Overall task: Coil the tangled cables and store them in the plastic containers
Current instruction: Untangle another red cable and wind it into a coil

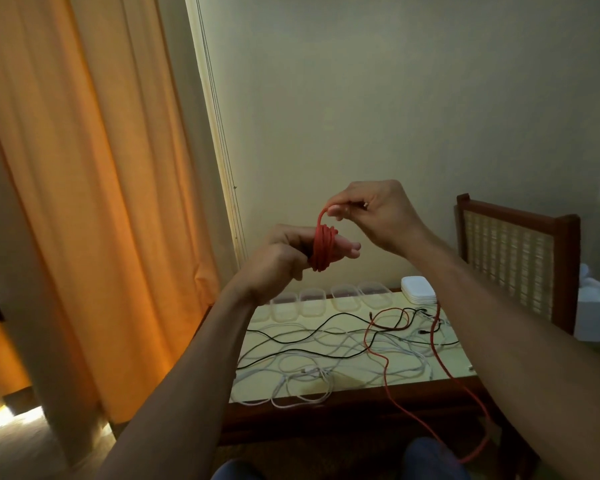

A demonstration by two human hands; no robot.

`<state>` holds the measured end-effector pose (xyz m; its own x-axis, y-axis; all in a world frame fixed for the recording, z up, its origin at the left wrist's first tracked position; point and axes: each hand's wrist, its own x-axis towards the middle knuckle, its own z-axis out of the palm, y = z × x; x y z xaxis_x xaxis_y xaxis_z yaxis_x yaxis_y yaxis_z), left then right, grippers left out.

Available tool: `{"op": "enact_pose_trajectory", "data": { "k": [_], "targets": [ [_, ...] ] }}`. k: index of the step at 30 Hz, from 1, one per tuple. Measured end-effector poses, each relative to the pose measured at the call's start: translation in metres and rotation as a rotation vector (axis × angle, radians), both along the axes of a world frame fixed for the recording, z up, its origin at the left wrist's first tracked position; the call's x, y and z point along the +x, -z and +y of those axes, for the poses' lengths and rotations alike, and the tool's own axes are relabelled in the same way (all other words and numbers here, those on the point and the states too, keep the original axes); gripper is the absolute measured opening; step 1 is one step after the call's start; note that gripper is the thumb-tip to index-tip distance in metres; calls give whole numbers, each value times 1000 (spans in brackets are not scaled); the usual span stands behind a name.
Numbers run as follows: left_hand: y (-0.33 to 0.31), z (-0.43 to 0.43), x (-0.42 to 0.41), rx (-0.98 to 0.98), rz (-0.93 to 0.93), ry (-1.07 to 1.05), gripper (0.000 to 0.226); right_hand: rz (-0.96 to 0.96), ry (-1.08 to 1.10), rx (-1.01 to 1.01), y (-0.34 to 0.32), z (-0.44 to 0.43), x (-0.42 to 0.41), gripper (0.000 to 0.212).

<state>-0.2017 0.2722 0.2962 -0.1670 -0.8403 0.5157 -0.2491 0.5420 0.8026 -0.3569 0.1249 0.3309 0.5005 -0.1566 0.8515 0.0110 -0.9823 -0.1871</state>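
Observation:
A red cable (pixel 321 249) is wound in several loops around the fingers of my left hand (pixel 284 252), held up above the table. My right hand (pixel 374 213) pinches the cable's free end just above the coil. Below, on the pale table (pixel 440 370), lies a tangle of white cables (pixel 312 362), black cables (pixel 326 325) and another red cable (pixel 385 341) that trails off the front edge. Several clear plastic containers (pixel 312 301) stand in a row at the table's back edge, and none of the cables lie in them.
A stack of white lids (pixel 418 289) sits at the back right of the table. A wooden chair with a woven back (pixel 513 258) stands to the right. Orange curtains (pixel 84 202) hang at the left. My knees (pixel 426 459) show at the bottom.

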Motion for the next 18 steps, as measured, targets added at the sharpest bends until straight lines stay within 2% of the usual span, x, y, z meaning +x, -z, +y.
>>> {"op": "enact_pose_trajectory", "data": {
  "k": [6,11,15,18],
  "targets": [
    [8,-8,1,-67,221,83,69,91,7,59,30,-14,0,24],
    [15,-14,-2,-100,499,77,69,109,22,87,48,-8,4,7],
    [9,-16,-6,-177,714,152,72,139,-20,122,61,-2,7,23],
    [6,-18,-5,-213,754,51,78,179,2,53,64,6,3,23]
  ]
}}
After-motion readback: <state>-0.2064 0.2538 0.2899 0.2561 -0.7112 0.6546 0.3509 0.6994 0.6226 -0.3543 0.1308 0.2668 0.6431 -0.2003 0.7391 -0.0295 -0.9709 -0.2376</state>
